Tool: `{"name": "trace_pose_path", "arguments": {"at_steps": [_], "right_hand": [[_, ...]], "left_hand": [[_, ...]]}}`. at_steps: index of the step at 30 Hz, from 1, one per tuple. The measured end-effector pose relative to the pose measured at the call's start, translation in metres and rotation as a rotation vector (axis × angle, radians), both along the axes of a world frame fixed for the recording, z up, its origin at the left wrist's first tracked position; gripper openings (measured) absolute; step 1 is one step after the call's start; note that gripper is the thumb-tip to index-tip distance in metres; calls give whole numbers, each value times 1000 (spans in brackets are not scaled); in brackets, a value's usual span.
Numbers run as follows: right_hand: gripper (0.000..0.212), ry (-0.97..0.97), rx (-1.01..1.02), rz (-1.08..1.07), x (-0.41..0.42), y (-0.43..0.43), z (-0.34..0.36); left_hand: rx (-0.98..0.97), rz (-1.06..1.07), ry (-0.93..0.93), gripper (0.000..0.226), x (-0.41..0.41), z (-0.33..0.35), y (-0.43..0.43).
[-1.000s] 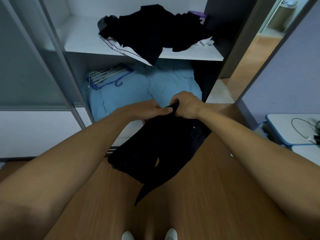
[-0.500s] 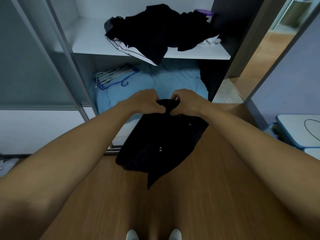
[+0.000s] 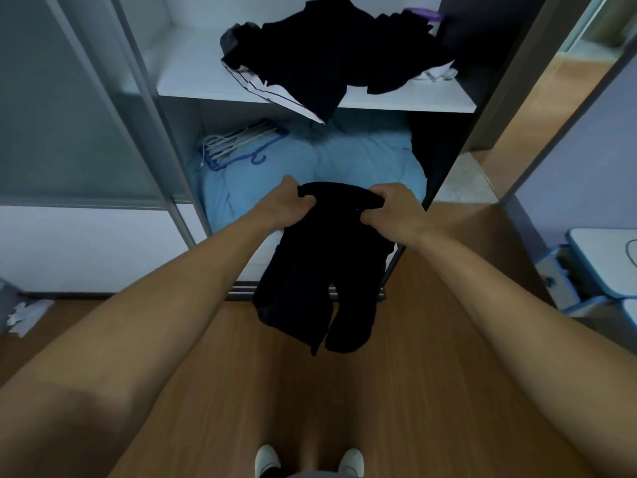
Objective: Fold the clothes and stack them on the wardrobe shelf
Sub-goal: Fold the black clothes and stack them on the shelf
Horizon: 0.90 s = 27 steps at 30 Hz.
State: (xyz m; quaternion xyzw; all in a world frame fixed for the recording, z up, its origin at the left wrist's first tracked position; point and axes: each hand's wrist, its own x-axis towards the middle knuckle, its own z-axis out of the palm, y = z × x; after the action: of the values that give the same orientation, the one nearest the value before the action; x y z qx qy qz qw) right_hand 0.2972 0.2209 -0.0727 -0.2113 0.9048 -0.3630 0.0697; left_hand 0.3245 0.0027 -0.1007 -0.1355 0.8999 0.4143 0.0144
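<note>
A pair of black shorts (image 3: 320, 274) hangs in front of the open wardrobe, both legs dangling toward the floor. My left hand (image 3: 287, 205) grips the left end of the waistband and my right hand (image 3: 393, 210) grips the right end, holding it stretched between them. On the white wardrobe shelf (image 3: 193, 67) above lies an unfolded heap of dark clothes (image 3: 337, 53), with a white striped garment (image 3: 275, 91) hanging over the shelf edge.
Below the shelf a light blue duvet (image 3: 362, 167) fills the compartment, with several hangers (image 3: 238, 143) on its left. A sliding door frame (image 3: 144, 115) stands at left, a doorway at right, a blue-and-white table (image 3: 599, 257) far right. Wooden floor below.
My hands have moved apart along the waistband, spreading the shorts wider; the legs now hang straight and separate instead of bunched together.
</note>
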Motion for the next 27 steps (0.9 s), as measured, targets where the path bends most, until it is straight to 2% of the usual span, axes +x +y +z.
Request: {"name": "trace_pose_path", "arguments": {"at_steps": [2,4,7,10,13,17,19,23,27], "right_hand": [[11,-15,-42,-45,-3,2,1],[8,-39,-88,-94,-4,6,1],[12,-68,-143,-163,-2,13,-6],[12,-63,-174,-180,2,15,-9],[14,-16,-120,-149,3,17,-9],[9,25,180,-30,4,33,-10],[8,1,225,13,11,37,-16],[14,-124,-14,-19,24,30,-28],[31,-252,-169,-75,32,17,-25]], "left_hand": [[38,-45,-72,26,2,-5,0],[46,-78,-234,32,7,-9,2],[-38,-159,-407,33,16,-21,1],[-19,-201,-423,18,22,-33,5],[-24,-151,-302,21,18,-34,12],[416,187,-211,9,4,-23,19],[587,265,-206,7,0,-15,25],[737,281,-222,15,-4,-3,34],[848,322,-207,18,-1,7,41]]}}
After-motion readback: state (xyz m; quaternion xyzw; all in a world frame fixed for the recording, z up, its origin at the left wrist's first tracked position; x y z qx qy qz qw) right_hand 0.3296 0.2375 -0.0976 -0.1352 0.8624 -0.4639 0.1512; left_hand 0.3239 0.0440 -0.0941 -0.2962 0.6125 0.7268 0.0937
